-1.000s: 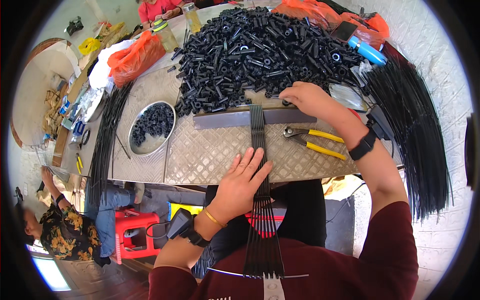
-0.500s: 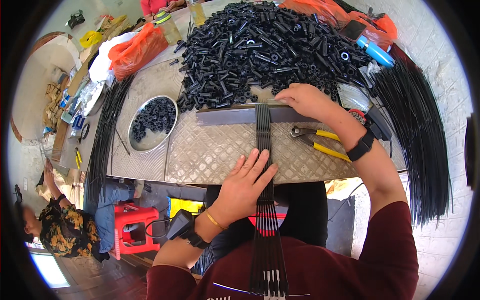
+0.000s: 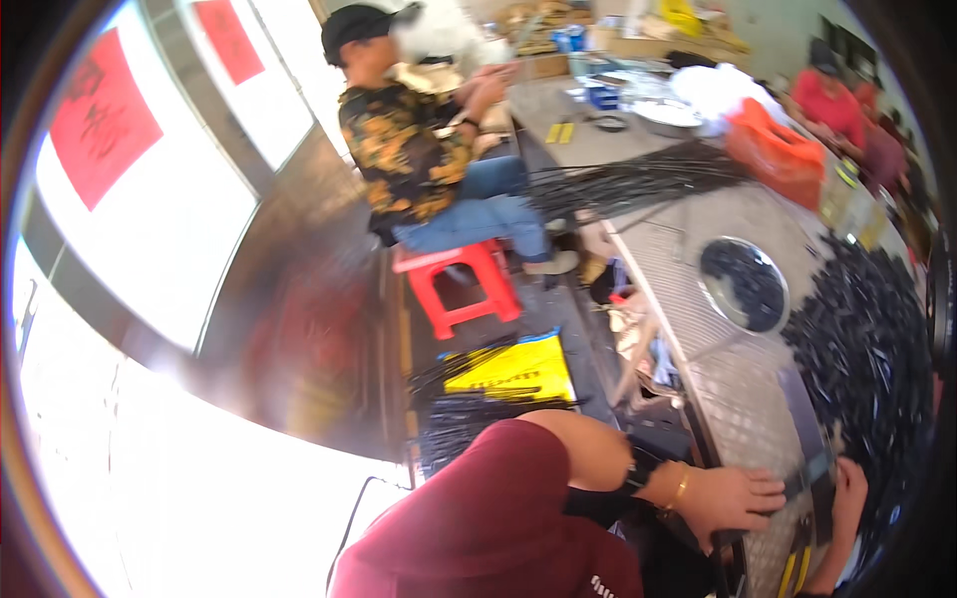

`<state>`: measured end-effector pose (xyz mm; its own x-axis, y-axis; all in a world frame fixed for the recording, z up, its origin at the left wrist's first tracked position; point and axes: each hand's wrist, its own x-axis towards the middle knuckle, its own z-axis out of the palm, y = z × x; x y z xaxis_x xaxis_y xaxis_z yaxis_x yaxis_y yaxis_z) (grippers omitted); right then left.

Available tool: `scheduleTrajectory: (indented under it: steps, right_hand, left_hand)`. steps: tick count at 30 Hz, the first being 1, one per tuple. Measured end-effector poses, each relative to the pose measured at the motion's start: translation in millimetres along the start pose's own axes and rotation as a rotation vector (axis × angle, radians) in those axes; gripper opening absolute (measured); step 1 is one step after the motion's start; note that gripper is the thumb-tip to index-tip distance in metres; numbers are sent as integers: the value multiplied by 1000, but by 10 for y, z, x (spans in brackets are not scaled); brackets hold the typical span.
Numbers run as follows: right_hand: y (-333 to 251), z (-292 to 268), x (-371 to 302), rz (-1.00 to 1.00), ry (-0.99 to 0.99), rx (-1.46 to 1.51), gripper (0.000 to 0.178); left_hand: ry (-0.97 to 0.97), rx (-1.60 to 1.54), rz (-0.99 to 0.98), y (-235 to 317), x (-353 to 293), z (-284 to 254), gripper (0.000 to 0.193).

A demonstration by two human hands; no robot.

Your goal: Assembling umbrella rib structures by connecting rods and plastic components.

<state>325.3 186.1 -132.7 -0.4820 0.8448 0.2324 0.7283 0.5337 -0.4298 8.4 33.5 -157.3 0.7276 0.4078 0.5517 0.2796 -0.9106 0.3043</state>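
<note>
At the lower right, my left hand [image 3: 733,501] lies with fingers stretched out on the table, its fingertips by a band of thin black rods [image 3: 808,474]. The rods run across a flat grey metal bar [image 3: 799,407]. My right hand [image 3: 849,490] is at the bar's far side, next to a heap of small black tubular parts [image 3: 872,334]. Blur hides how its fingers close and whether anything is in them. Yellow-handled pliers [image 3: 796,566] lie nearby, between my two arms.
A round metal dish [image 3: 704,291] of black rings sits on the table. Beyond it lie long black rods [image 3: 648,185] and an orange plastic bag [image 3: 776,149]. A person [image 3: 409,149] sits on a red stool [image 3: 461,283]; a yellow bag [image 3: 513,371] is on the floor.
The view has swung to the left, so the table and both hands now appear at the lower right. My left hand stays by the rods and my right hand by the bar.
</note>
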Motion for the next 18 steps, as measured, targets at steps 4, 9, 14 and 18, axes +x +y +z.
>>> scheduleTrajectory:
  steps: [4, 9, 14, 18]
  right_hand:
    - [-264, 71, 296, 26, -117, 50, 17]
    - [196, -66, 82, 47, -97, 132, 17]
    - [-559, 31, 478, 55, -134, 181, 18]
    - [-528, -68, 489, 133, -181, 153, 17]
  left_hand:
    - [78, 51, -13, 69, -146, 42, 87]
    - [66, -34, 49, 71, 84, 58, 90]
    - [-122, 24, -165, 16, -3, -258, 81]
    - [-176, 60, -173, -14, 144, -229, 72]
